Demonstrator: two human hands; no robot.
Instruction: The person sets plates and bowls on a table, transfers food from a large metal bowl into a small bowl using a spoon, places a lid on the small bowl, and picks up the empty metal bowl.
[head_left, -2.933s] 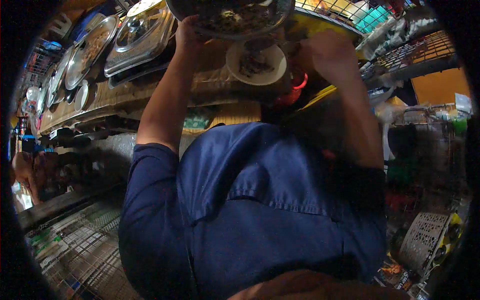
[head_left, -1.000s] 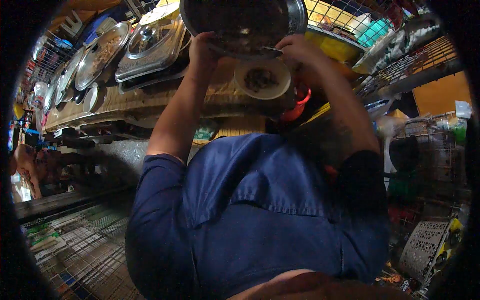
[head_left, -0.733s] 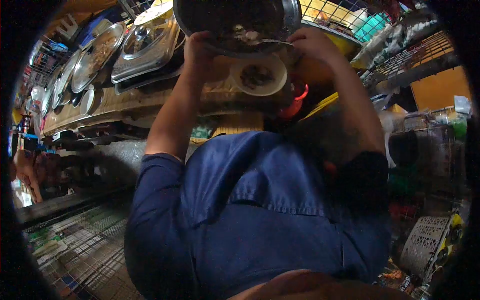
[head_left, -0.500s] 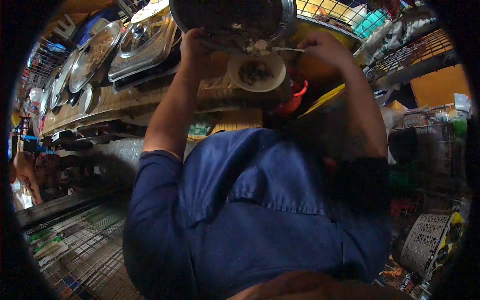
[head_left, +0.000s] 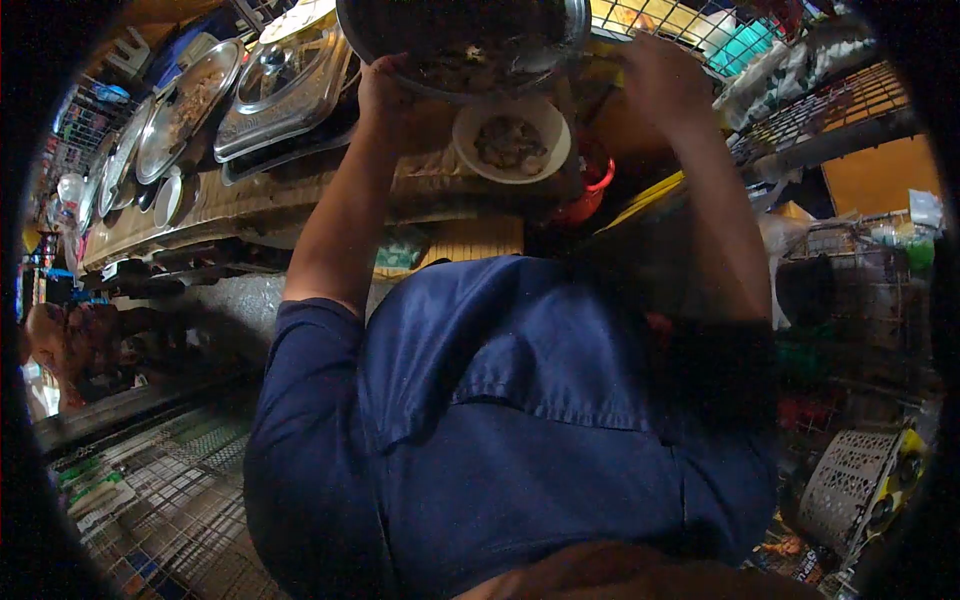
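Note:
A large dark metal pot (head_left: 450, 35) is tilted toward me at the top of the view, some food lying along its lower inside wall. My left hand (head_left: 382, 88) grips its rim on the left side. To the right of the pot is my right hand (head_left: 665, 85), fingers curled round the handle of a spoon (head_left: 533, 60); motion and shadow blur the grip, and the spoon's bowl end appears inside the pot. Just below the pot's edge, a cream-coloured bowl (head_left: 464, 152) stands on the counter with pieces of food in it.
Lidded metal trays (head_left: 270, 125) and several glass-lidded pans (head_left: 190, 110) line the counter (head_left: 330, 205) to the left. A red container (head_left: 590, 190) is right of the bowl. Wire racks (head_left: 840, 105) fill the right side. At far left, part of another person (head_left: 70, 345) shows.
My right hand has moved up and slightly right, taking the spoon from above the bowl back into the pot. A pale lump now lies in the bowl. My left hand stays on the rim.

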